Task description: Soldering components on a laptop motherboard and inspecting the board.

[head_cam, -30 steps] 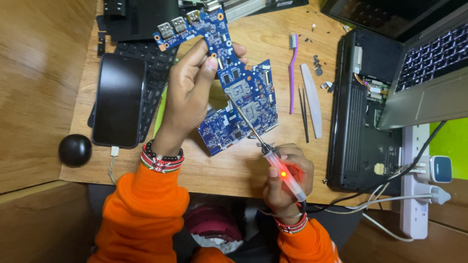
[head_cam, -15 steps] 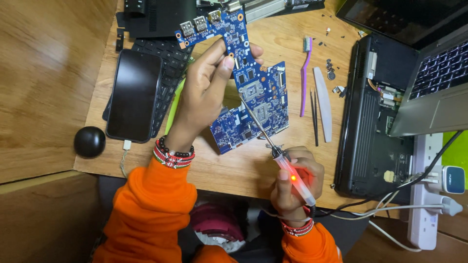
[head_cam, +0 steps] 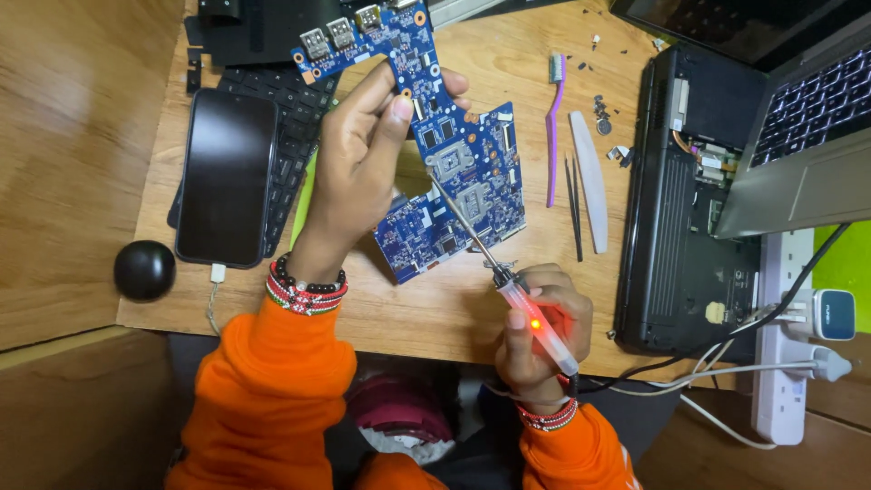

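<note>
Head view, nearest first: right hand (head_cam: 540,331) has its fingers wrapped tight round a clear soldering iron (head_cam: 508,286) glowing red, tip touching the blue circuit board (head_cam: 454,154). Left hand (head_cam: 363,163) pinches that board, tilted just above the bench (head_cam: 490,54). Further right — an opened black laptop base (head_cam: 676,209), innards showing.

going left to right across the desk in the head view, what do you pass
black ball → dark phone → left hand → blue circuit board → purple toothbrush → black tweezers → opened black laptop base → white power strip
</note>
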